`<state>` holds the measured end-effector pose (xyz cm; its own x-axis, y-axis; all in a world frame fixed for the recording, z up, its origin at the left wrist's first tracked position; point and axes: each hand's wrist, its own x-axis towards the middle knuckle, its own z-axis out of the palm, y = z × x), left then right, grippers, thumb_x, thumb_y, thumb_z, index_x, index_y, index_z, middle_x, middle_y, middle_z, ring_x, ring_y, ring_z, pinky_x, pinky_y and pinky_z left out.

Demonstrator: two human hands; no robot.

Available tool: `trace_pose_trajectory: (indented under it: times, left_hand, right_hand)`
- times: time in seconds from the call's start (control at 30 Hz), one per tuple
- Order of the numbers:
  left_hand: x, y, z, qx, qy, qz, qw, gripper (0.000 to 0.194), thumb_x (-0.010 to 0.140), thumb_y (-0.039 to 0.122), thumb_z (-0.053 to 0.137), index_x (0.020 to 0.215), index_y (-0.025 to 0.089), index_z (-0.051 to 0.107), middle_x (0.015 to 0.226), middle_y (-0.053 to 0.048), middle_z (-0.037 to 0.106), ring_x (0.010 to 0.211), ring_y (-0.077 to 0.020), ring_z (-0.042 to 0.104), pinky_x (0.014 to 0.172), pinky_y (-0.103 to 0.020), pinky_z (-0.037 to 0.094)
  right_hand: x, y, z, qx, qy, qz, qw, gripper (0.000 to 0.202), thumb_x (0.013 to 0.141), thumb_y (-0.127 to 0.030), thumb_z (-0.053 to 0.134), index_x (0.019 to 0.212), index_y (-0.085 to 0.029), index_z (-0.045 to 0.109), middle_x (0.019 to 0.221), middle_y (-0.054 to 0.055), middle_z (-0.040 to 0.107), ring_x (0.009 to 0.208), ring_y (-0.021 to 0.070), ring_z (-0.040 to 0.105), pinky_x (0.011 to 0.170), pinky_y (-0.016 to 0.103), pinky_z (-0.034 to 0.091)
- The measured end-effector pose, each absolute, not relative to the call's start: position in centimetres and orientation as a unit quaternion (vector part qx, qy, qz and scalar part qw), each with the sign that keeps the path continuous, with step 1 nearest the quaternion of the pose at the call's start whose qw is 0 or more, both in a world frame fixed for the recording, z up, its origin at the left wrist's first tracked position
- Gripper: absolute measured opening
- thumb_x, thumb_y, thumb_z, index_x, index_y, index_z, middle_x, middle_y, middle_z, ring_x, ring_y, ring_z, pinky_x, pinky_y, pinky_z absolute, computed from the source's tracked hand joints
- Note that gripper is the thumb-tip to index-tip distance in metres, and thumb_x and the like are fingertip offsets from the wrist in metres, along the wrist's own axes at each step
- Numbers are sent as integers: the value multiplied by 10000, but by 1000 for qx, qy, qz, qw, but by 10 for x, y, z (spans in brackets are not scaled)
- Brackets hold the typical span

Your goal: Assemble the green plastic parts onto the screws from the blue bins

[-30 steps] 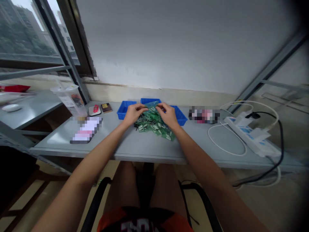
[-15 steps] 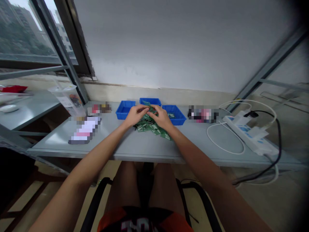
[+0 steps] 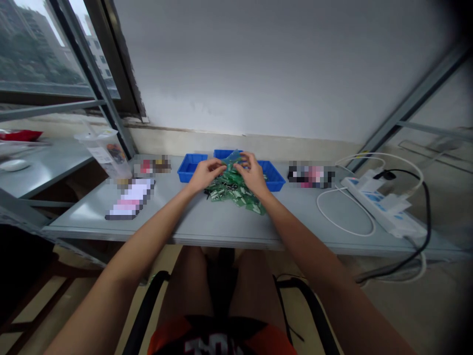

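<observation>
Above the desk, a thin green see-through plastic packet (image 3: pixel 232 158) is stretched between my two hands. Its left edge is pinched by the thumb and fingers of my left hand (image 3: pixel 207 173). My right hand (image 3: pixel 254 173) grips the other side, fingers curled, thumb pointing inward. Right below lies a heap of similar green plastic packets (image 3: pixel 240 196), with small dark and silvery bits among them too fine to make out. Three blue trays stand around the heap: a left tray (image 3: pixel 187 170), a back tray (image 3: pixel 219 153) partly hidden by the packet, and a right tray (image 3: pixel 275 177) partly behind my right hand.
A blurred-out phone (image 3: pixel 130 199) and a plastic cup with a straw (image 3: pixel 107 155) are on the left of the grey desk (image 3: pixel 221 227). To the right lie a pixelated item (image 3: pixel 310 175), a white power strip (image 3: pixel 382 207) and looping cables. A wall rises behind.
My hands have drawn slightly apart, the right one shifting right. The green packet between them now shows spread out and higher, covering more of the back tray.
</observation>
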<state>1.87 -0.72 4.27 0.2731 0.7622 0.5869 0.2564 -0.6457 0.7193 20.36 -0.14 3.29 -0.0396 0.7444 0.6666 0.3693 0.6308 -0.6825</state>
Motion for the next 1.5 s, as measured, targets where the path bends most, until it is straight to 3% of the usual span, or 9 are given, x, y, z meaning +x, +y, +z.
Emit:
trace_pose_trajectory:
  times: [0.07, 0.13, 0.33, 0.53, 0.8, 1.1, 1.23, 1.3, 1.5]
  left_hand:
    - [21, -11, 44, 758, 339, 504, 235, 194, 791, 342, 592, 783, 152, 627, 711, -17, 629, 669, -133, 575, 654, -272, 464]
    - [23, -13, 46, 759, 340, 510, 220, 180, 789, 324, 592, 777, 148, 628, 755, -25, 634, 720, -138, 575, 690, -275, 463]
    - [24, -16, 48, 791, 292, 491, 220, 212, 840, 344, 527, 872, 164, 635, 927, -58, 628, 902, -162, 568, 821, -299, 446]
    - [24, -8, 43, 721, 342, 548, 252, 306, 772, 329, 618, 1023, 166, 556, 1001, -71, 603, 850, -149, 573, 719, -262, 465]
    - [17, -4, 40, 752, 367, 507, 207, 234, 792, 377, 582, 744, 150, 614, 601, 12, 548, 574, -115, 499, 563, -235, 392]
    - [16, -6, 44, 775, 351, 507, 135, 163, 776, 325, 610, 795, 187, 695, 818, -40, 633, 759, -152, 558, 722, -296, 440]
    - [16, -6, 44, 741, 377, 510, 221, 238, 760, 383, 625, 827, 165, 692, 644, -18, 616, 563, -122, 527, 583, -269, 443]
    - [17, -5, 43, 715, 368, 513, 300, 284, 764, 412, 615, 861, 153, 680, 635, -21, 632, 522, -115, 527, 535, -254, 447]
    - [17, -3, 45, 664, 332, 541, 397, 411, 802, 499, 538, 860, 117, 679, 783, -84, 680, 683, -155, 615, 621, -286, 523]
  right_hand:
    - [203, -2, 33, -415, -679, 112, 595, 391, 737, -353, 657, 1072, -234, 496, 982, 67, 585, 797, 177, 583, 638, 306, 505]
    - [201, -5, 34, -399, -710, 88, 574, 294, 763, -356, 631, 1003, -219, 529, 925, 63, 592, 819, 183, 582, 669, 315, 505]
    - [196, -19, 40, -343, -783, 135, 502, 333, 792, -416, 584, 1069, -231, 570, 1057, 73, 612, 910, 196, 595, 731, 336, 522]
    - [202, -10, 37, -364, -731, 192, 544, 263, 827, -414, 512, 946, -205, 617, 859, 31, 648, 780, 176, 614, 716, 334, 535]
    - [203, -8, 39, -367, -723, 204, 549, 251, 775, -359, 593, 968, -198, 602, 883, 37, 651, 822, 180, 611, 763, 340, 506]
    - [213, -3, 41, -384, -746, 130, 528, 157, 756, -337, 616, 861, -220, 620, 855, 22, 621, 781, 166, 583, 695, 317, 484]
    - [214, -5, 42, -414, -744, 163, 499, 214, 810, -423, 549, 848, -226, 622, 553, -36, 511, 540, 133, 523, 563, 283, 460]
    - [214, -6, 42, -403, -737, 217, 498, 265, 830, -467, 505, 881, -230, 611, 518, -44, 507, 502, 130, 522, 527, 274, 460]
    - [211, -10, 46, -339, -716, 300, 531, 343, 850, -521, 438, 963, -235, 591, 910, 35, 654, 866, 186, 622, 651, 317, 532]
